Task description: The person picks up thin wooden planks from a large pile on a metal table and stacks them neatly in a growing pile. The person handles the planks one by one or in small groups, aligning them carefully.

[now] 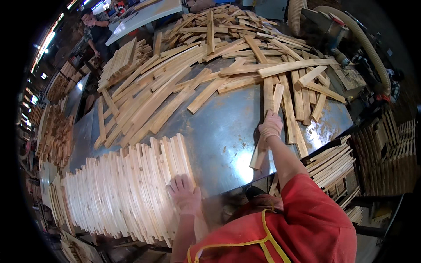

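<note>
My right hand (270,125), in a pale pinkish glove, is closed around a wooden slat (260,154) lying slantwise near the front of the metal table (219,144). The slat's far end overlaps other loose slats. My left hand (183,193), gloved alike, lies with fingers stretched out on the right end of a tight row of slats (118,193) standing side by side. Beyond both hands spreads a loose heap of slats (166,96), crossing each other at many angles.
A neat stack of slats (118,59) stands at the far left of the table. Another person (98,33) is at the far left by a pale table (147,17). More slats (333,164) are stacked low at the right, and a ribbed hose (377,52) curves behind.
</note>
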Demonstrator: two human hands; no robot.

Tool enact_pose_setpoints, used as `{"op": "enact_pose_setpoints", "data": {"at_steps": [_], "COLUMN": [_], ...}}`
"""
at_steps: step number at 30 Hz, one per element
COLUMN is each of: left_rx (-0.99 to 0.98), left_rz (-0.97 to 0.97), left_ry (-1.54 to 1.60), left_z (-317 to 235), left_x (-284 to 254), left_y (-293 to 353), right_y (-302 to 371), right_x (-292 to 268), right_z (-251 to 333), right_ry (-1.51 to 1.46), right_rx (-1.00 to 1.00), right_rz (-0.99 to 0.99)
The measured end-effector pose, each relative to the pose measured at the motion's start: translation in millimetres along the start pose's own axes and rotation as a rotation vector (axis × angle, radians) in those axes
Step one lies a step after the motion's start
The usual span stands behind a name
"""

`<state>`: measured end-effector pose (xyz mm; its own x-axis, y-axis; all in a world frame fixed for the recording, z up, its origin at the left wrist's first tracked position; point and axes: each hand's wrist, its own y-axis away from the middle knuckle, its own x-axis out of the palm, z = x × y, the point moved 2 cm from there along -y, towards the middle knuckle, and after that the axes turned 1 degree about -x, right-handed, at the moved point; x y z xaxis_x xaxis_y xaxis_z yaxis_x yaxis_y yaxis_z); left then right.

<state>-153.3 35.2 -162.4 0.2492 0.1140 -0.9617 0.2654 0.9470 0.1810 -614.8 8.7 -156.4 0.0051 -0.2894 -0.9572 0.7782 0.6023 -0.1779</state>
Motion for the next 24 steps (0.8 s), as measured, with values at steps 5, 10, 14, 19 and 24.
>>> {"op": "enact_pose_setpoints", "data": {"at_steps": [5, 10, 14, 19, 24], "left_rx": [-0.014, -0.010, 0.015, -0.043, -0.007], "left_rz": [-0.024, 0.039, -0.187, -0.185, -0.249], "left_ry": [0.036, 0.285, 0.206, 0.223, 0.054], "left_z": [7, 7, -11, -21, -26], "left_x": [6, -19, -14, -32, -43], "left_y": [5, -1, -10, -6, -6], "right_y": [114, 274, 281, 49, -143], "right_x": [-12, -49, 10, 4, 17], "right_z": [5, 73, 122, 117, 50], "right_ry": [-0.715, -0.573, -0.700, -0.436, 0.184], "right_rx": [-0.076, -0.252, -0.946, -0.787, -0.785], "right_rz": [0.248, 1.206, 1.360, 0.947, 0.117]}}
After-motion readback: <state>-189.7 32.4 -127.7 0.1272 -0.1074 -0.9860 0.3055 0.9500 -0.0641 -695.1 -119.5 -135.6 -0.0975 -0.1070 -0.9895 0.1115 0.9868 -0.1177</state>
